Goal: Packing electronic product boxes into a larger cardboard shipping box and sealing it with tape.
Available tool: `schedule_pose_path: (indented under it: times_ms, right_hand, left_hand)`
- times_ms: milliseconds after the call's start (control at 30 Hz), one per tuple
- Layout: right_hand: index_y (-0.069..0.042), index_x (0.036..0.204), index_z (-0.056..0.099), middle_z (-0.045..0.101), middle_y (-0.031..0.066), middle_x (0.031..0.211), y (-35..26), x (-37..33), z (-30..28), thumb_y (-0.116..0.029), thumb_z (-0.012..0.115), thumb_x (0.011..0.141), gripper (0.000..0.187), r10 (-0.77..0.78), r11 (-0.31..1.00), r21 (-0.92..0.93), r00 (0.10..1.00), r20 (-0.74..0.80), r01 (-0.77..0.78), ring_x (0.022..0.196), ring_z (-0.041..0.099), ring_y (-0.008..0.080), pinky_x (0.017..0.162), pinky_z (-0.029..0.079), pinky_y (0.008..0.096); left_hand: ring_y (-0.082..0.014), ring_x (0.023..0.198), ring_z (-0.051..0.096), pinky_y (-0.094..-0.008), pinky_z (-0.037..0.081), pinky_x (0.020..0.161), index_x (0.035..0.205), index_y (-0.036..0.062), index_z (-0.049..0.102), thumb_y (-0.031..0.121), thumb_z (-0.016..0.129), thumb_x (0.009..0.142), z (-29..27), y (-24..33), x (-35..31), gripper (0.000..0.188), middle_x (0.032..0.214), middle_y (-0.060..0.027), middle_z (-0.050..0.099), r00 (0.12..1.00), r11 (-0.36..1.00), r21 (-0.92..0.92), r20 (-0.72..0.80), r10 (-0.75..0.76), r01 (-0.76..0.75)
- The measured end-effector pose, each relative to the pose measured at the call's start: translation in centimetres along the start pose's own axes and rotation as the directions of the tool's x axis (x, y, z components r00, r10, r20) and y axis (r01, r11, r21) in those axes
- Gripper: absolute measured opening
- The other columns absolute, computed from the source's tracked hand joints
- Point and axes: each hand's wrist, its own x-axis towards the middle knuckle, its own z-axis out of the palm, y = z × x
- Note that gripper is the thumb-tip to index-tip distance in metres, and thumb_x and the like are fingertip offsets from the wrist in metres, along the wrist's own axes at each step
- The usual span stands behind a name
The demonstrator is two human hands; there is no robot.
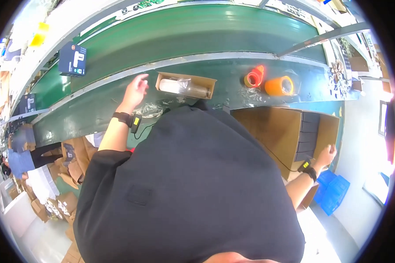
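Note:
My left hand [137,90] is open and empty, its fingers stretched out just left of a small open carton [211,87] on the green bench. Inside the carton lie a white rounded part [168,85] and a clear plastic bag [184,83]. Far to the right, my right hand [326,155] is at the near right corner of a large open cardboard box [267,127], fingers curled in. What they hold, if anything, is hidden. Several dark boxes [308,133] stand in rows within the large box. Both wrists wear black bands with small devices.
A red-orange tape dispenser [255,76] and an orange tape roll [279,86] lie on the bench. Beyond runs a green conveyor [197,26] behind a metal rail, with a dark blue printed box [72,60] at left. Blue crates [332,191] stand at right. Another person [22,161] is at far left.

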Motion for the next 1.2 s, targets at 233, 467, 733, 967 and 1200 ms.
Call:
schedule_pose_path:
  times_ms: [233, 467, 733, 967, 1200]
  right_hand:
    - [0.000, 0.137, 0.063, 0.055, 0.0136, 0.153, -36.6, -15.8, 18.7, 0.000, 0.068, 0.092, 0.045, -0.186, 0.833, 0.394, 0.476, 0.860, -0.387, 0.096, 0.075, 0.0228, 0.079, 0.061, 0.0329]
    - [-0.022, 0.164, 0.041, 0.059, 0.0036, 0.153, -43.5, -27.9, 26.6, 0.005, 0.068, 0.093, 0.080, -0.310, 0.830, 0.377, 0.221, 0.925, -0.412, 0.087, 0.072, 0.0140, 0.075, 0.060, 0.0305]
    - [-0.022, 0.162, 0.043, 0.029, 0.0178, 0.168, -44.6, -28.3, 24.1, 0.011, 0.069, 0.077, 0.095, -0.694, 0.640, 0.632, -0.025, 0.720, 0.436, 0.139, 0.052, 0.0401, 0.102, 0.054, 0.0420]
    - [-0.014, 0.166, 0.029, 0.025, 0.0238, 0.165, -44.1, -29.8, 25.4, -0.038, 0.067, 0.100, 0.080, -0.597, 0.648, 0.453, 0.040, 0.801, 0.612, 0.137, 0.051, 0.0483, 0.102, 0.056, 0.0517]
    - [-0.020, 0.165, 0.030, 0.038, 0.0226, 0.156, -44.2, -29.2, 26.7, -0.048, 0.068, 0.098, 0.082, -0.667, 0.556, 0.438, 0.064, 0.742, 0.706, 0.112, 0.068, 0.0459, 0.082, 0.064, 0.0486]
  left_hand:
    - [-0.0134, 0.088, 0.063, -0.0316, 0.056, 0.083, 0.154, 0.0174, 0.054, 0.026, 0.076, 0.098, 4.4, -2.4, 4.7, 0.061, 0.112, -0.0049, 0.068, 0.957, 0.990, 0.013, 0.255, 0.136, -0.144]
    - [-0.0212, 0.110, 0.064, -0.0351, 0.055, 0.094, 0.150, 0.0202, 0.061, 0.008, 0.081, 0.085, 2.7, -0.6, 5.6, 0.069, 0.135, -0.0067, 0.060, 0.825, 0.856, -0.066, 0.241, 0.512, -0.512]
    - [-0.0453, 0.150, 0.039, -0.0567, 0.035, 0.122, 0.149, 0.0129, 0.059, 0.041, 0.082, 0.072, -0.4, -0.7, 4.7, 0.084, 0.164, -0.0180, 0.044, 0.498, 0.481, 0.154, 0.417, 0.760, -0.863]
    - [-0.0358, 0.149, 0.043, -0.0462, 0.043, 0.119, 0.148, 0.0116, 0.060, 0.048, 0.076, 0.091, 2.8, -0.3, 3.6, 0.069, 0.158, -0.0165, 0.051, 0.630, 0.553, 0.303, 0.407, 0.661, -0.776]
    - [-0.0370, 0.145, 0.047, -0.0475, 0.048, 0.114, 0.149, 0.0271, 0.061, 0.044, 0.066, 0.100, 3.1, -0.3, 4.0, 0.052, 0.159, -0.0161, 0.050, 0.670, 0.556, 0.375, 0.421, 0.611, -0.742]
